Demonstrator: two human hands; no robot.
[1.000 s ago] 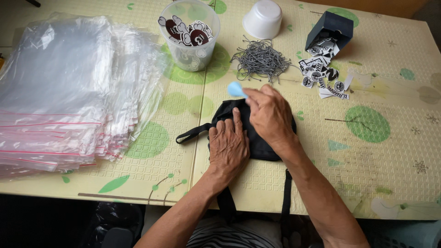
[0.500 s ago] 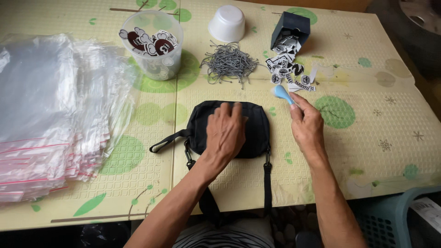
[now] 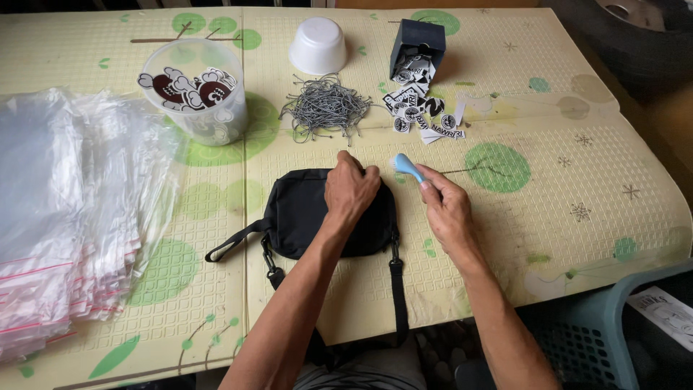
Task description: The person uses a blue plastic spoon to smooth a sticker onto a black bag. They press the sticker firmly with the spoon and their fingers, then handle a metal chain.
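At frame centre, our left hand (image 3: pixel 350 189) presses closed on the black bag (image 3: pixel 303 217); our right hand (image 3: pixel 447 209) grips a blue brush (image 3: pixel 406 167).

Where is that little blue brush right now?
In the head view, the blue brush is in the right hand, just right of the black bag, below the stickers.

Looks like a small home packing setup to us: we're at a table (image 3: pixel 592 180) covered in a pale foam mat, with a pile of zip bags (image 3: pixel 65 217), loose tags (image 3: pixel 419 108), cords (image 3: pixel 325 108) and a tub (image 3: pixel 195 101) of stickers.
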